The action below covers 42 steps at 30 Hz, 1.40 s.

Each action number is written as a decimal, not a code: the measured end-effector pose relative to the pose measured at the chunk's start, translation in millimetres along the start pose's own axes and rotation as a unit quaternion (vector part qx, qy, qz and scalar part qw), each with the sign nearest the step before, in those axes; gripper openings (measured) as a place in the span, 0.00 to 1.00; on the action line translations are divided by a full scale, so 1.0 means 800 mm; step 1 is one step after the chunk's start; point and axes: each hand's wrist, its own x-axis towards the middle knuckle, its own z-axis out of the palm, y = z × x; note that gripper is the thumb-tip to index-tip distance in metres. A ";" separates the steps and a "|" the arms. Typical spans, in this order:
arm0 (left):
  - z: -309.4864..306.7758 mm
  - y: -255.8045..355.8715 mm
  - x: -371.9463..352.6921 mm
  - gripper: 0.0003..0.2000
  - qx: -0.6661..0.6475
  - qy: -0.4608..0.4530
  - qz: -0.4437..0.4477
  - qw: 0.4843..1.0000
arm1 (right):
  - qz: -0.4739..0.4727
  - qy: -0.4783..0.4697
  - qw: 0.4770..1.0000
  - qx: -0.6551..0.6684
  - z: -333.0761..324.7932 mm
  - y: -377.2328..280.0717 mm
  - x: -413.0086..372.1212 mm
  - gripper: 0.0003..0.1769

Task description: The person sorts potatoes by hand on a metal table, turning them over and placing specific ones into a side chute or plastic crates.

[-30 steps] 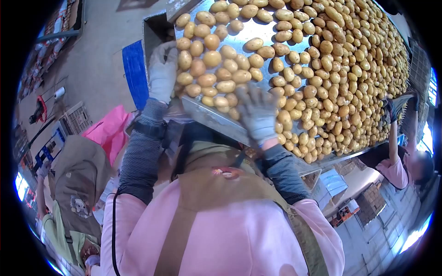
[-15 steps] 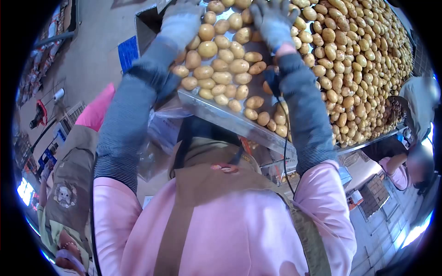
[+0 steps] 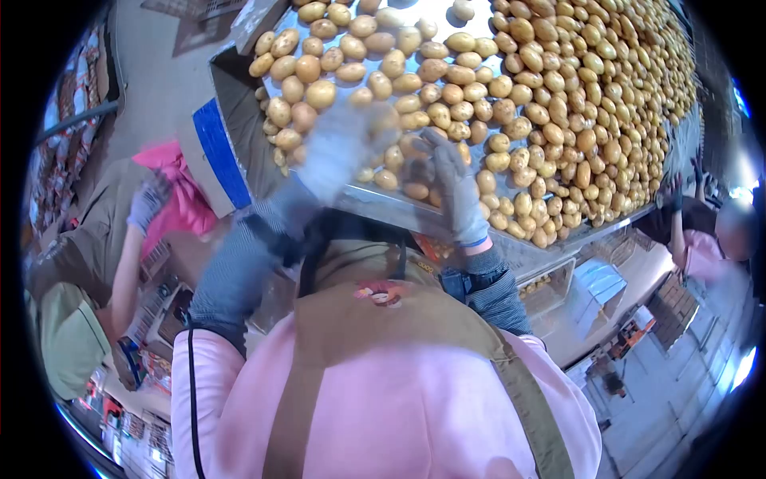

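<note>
Many potatoes (image 3: 590,120) cover a metal table (image 3: 391,209), packed densely on the right and looser on the left. My left hand (image 3: 339,152), in a pale glove, is over the potatoes near the table's front edge. Motion smears its fingers, so a hold on anything cannot be made out. Also gloved, my right hand (image 3: 453,180) is beside it at the front edge, its fingers bent toward the potatoes on its left. Whether a potato is in that hand is unclear.
At the left, a co-worker's gloved hand (image 3: 149,199) is by a pink cloth (image 3: 183,195). A box with a blue stripe (image 3: 219,152) adjoins the table's left side. Another person (image 3: 706,247) is at the far right. A crate (image 3: 546,289) is below the table.
Both my hands have come back from the far part of the potatoes toward the table's front edge. The view has shifted, and the co-worker's gloved hand at the left now shows by the pink cloth.
</note>
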 end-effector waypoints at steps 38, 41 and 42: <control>-0.002 -0.063 -0.099 0.16 -0.136 0.228 -0.104 0.958 | -0.267 -0.062 0.811 -0.516 0.053 0.026 0.024 0.29; -0.015 -0.077 -0.109 0.18 -0.173 0.269 -0.243 0.916 | -0.133 0.040 0.756 -0.640 0.001 0.028 -0.006 0.29; -0.025 -0.079 -0.097 0.18 -0.161 0.275 -0.270 0.909 | -0.103 0.030 0.765 -0.635 -0.026 0.024 -0.004 0.30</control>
